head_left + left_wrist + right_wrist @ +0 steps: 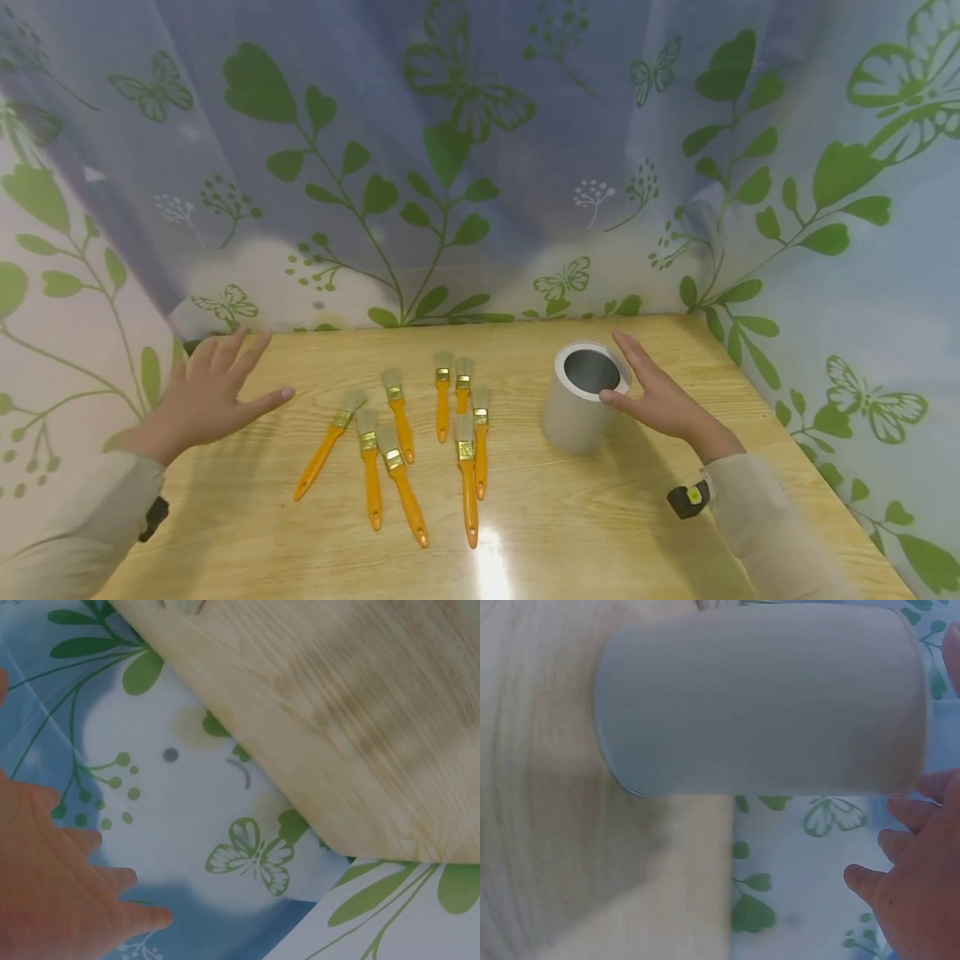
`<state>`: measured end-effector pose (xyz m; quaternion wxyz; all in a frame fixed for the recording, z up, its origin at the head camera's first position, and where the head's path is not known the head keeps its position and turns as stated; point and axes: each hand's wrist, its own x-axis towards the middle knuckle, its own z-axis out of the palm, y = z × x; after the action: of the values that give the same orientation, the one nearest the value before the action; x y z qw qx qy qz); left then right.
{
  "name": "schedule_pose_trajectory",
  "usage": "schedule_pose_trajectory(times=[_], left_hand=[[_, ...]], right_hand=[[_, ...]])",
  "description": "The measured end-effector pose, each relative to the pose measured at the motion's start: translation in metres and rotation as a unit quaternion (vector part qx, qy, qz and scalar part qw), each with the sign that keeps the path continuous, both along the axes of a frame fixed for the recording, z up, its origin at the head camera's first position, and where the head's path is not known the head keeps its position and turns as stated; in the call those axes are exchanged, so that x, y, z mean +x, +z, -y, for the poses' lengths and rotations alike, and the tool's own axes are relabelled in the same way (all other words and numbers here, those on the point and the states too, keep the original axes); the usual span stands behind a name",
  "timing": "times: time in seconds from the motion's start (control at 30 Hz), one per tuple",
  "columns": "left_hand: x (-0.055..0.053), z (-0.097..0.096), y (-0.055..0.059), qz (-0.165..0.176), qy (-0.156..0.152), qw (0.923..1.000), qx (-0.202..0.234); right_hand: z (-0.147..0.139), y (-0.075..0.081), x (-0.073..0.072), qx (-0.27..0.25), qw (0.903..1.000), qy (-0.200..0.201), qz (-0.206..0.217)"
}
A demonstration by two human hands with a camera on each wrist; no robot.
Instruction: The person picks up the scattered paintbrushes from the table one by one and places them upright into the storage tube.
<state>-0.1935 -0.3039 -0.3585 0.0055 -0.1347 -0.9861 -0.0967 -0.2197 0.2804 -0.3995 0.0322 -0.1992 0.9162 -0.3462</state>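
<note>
Several paintbrushes (pixel 466 467) with orange handles, gold ferrules and pale bristles lie spread on the table, bristle ends mostly toward the back. To their right stands a whitish cylindrical container (pixel 573 417), upright, its dark hollow top facing up; its side fills much of the right wrist view. My right hand (pixel 656 400) is at the container's right side, fingers straight, thumb overlapping the rim in the head view. My left hand (pixel 213 396) hovers at the table's left with fingers spread and nothing in it, left of the nearest brush (pixel 326 450).
The wooden table (pixel 300 550) reaches back to a curtain (pixel 510 233) printed with green leaves and butterflies, which also runs along both sides. A dark wrist device (pixel 688 498) sits at the right sleeve. Light glares off the table's front middle.
</note>
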Motion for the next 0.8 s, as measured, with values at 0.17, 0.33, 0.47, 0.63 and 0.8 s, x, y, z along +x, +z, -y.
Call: schedule_pose_trajectory(times=[0.17,0.33,0.47,0.63,0.8], left_hand=[[0.002,-0.003,-0.006,0.004,-0.004,0.9999,0.009],[0.005,-0.009,-0.008,0.019,-0.003,0.9991,0.039],[0.005,-0.013,-0.012,0.032,-0.004,0.9978,0.058],[0.002,-0.014,-0.025,0.045,-0.007,0.9945,0.095],[-0.003,-0.015,-0.037,0.055,-0.025,0.9866,0.152]], right_hand=[[0.003,-0.015,-0.001,-0.018,0.9997,-0.017,0.001],[0.004,-0.022,0.0,-0.029,0.9993,-0.02,-0.008],[0.005,-0.025,0.001,-0.038,0.999,-0.019,-0.016],[0.007,-0.027,0.0,-0.052,0.9983,-0.024,-0.011],[0.006,-0.03,-0.001,-0.074,0.9969,-0.027,0.001]])
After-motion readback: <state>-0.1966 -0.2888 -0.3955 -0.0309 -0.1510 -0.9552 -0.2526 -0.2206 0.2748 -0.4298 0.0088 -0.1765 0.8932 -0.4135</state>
